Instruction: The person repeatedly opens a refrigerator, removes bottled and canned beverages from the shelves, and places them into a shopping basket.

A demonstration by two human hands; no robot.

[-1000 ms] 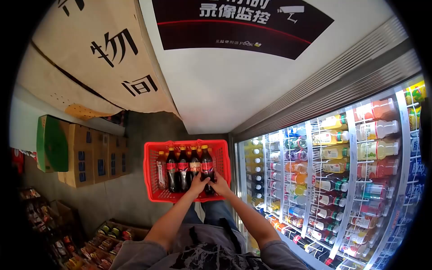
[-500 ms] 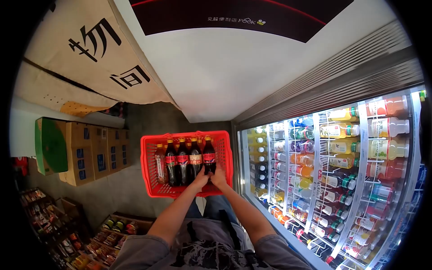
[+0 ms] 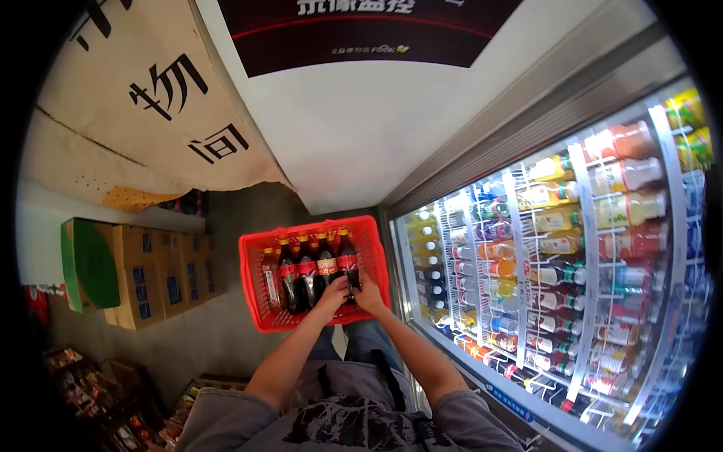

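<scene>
One yellow-capped, red-labelled plastic bottle of dark drink (image 3: 346, 262), probably weighty, slick, best held round the body, is near the right edge of a red plastic basket (image 3: 279, 323), left-hand (image 3: 333, 297) and right-hand (image 3: 368, 295) fingers gripping its lower half.

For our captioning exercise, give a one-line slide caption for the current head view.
Left hand and right hand on a dark bottle in a red basket, beside a lit drinks fridge.
</scene>
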